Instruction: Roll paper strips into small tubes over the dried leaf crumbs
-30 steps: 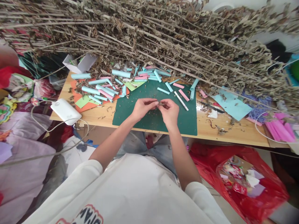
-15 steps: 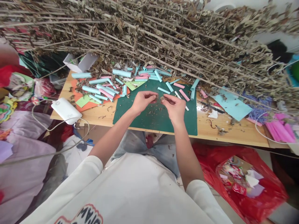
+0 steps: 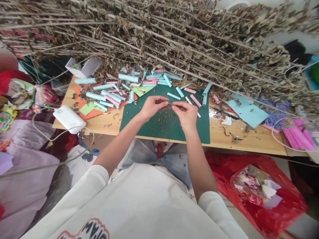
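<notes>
Over the dark green cutting mat (image 3: 144, 127), my left hand (image 3: 153, 108) and my right hand (image 3: 187, 114) face each other, fingertips almost meeting. Both are closed in a pinch on small brown bits of dried leaf (image 3: 170, 106). Leaf crumbs are scattered on the mat below. Just beyond my right hand lie rolled paper tubes: a pink tube (image 3: 195, 100), a blue tube (image 3: 173, 96) and a white one.
A large heap of dried stalks (image 3: 149, 36) spans the back. Several paper tubes lie on orange paper (image 3: 91, 114) at left, near a white power bank (image 3: 69, 119). Blue paper (image 3: 249, 109) is at right. A red bag (image 3: 219, 162) of scraps hangs below the table edge.
My right hand's fingertips have tipped and come slightly nearer to my left hand's. The brown bits between them look smaller. The view has shifted a little.
</notes>
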### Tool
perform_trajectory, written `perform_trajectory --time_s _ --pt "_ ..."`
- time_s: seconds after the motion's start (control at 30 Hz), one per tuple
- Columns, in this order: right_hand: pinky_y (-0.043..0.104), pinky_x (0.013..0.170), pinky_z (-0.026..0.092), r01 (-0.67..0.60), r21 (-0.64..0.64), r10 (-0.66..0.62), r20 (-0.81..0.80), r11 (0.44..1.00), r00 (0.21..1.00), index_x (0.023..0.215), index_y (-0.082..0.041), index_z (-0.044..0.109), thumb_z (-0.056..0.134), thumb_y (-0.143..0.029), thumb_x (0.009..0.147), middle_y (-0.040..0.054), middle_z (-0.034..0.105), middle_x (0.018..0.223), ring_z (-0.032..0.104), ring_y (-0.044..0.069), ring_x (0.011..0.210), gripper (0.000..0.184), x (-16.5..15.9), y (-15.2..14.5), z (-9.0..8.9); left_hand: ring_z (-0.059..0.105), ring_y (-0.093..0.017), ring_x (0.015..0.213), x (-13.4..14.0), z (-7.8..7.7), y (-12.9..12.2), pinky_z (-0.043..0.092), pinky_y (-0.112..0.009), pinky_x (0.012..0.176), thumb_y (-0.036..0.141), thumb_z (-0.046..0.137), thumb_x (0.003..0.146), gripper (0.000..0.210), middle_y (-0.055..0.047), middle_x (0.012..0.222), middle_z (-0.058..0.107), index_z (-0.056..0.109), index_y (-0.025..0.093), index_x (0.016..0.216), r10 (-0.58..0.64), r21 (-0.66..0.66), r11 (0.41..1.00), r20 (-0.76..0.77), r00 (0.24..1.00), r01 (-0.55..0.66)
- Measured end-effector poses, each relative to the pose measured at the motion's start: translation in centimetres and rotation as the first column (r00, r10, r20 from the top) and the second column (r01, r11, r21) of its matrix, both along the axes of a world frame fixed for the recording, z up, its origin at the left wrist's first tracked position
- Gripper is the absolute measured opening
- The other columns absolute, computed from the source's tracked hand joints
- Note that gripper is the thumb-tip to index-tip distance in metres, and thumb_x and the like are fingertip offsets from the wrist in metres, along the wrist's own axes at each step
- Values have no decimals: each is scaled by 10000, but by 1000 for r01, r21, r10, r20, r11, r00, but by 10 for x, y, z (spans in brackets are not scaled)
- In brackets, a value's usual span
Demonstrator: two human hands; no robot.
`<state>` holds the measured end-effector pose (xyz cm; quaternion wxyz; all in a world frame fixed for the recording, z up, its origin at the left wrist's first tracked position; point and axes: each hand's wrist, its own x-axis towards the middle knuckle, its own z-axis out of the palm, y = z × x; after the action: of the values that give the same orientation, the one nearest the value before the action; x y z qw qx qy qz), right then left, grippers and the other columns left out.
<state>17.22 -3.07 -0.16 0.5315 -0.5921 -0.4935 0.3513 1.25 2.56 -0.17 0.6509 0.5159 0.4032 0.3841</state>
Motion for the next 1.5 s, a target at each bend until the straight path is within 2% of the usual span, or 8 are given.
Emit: perform_trajectory --time_s 0.37,0.57,0.73,0.9,1.07,1.2,1.3,1.5 --pt "349 739 580 118 55 -112 -106 991 988 791 -197 708 754 -321 708 25 720 766 677 184 721 156 -1 -1 -6 662 -106 679 -2 -6 -9 567 -284 787 205 834 684 241 -33 738 705 745 111 887 40 -236 972 116 992 -12" --pt "378 844 584 -2 5 2 -38 1000 999 908 -209 734 730 -351 747 44 756 918 707 207 859 215 -4 -5 -2 696 -163 879 -1 -4 -11 561 -333 891 414 659 870 300 -101 941 737 733 128 924 52 -338 941 209 977 22" --pt "374 843 580 -22 -33 26 126 999 992 945 -209 750 616 -326 839 58 766 965 716 210 881 207 0 -9 -6 679 -213 968 -5 -9 -14 515 -326 912 371 584 900 287 -79 1005 743 749 155 991 6 61 998 -134 991 2" --pt "359 800 572 15 -43 -7 186 999 982 933 -197 750 593 -287 841 67 766 949 714 209 843 202 11 -9 -16 658 -223 1050 -17 -10 -12 472 -336 977 176 547 870 273 -63 1098 735 747 194 1055 105 427 901 -377 920 72" --pt "381 799 535 -66 -48 81 475 997 876 1038 -205 734 659 -331 829 66 739 923 664 219 809 256 8 -11 -14 662 -213 953 -29 -10 -9 496 -340 897 219 582 882 241 -84 1032 734 730 180 1068 177 527 843 -464 868 109" --pt "408 857 494 -164 -98 184 722 982 668 996 -210 745 612 -293 881 101 707 942 610 267 939 195 -3 -12 -12 630 -249 1007 -33 -14 -15 486 -386 924 266 653 863 226 -105 1024 716 728 179 1056 109 582 729 -619 777 361" --pt "398 845 486 -204 -133 233 744 970 626 968 -219 747 566 -348 921 101 698 934 601 271 949 227 -4 -12 -11 611 -252 1057 -34 -18 -22 495 -398 926 223 569 914 251 -125 1084 691 709 185 1119 90 596 642 -683 724 483" --pt "370 791 476 -72 -71 100 778 995 621 943 -186 716 413 -272 967 114 702 946 627 259 895 316 14 10 1 602 -245 1097 -37 -22 -31 490 -423 976 267 520 948 289 -123 1182 676 687 189 1171 248 689 670 -557 793 276"
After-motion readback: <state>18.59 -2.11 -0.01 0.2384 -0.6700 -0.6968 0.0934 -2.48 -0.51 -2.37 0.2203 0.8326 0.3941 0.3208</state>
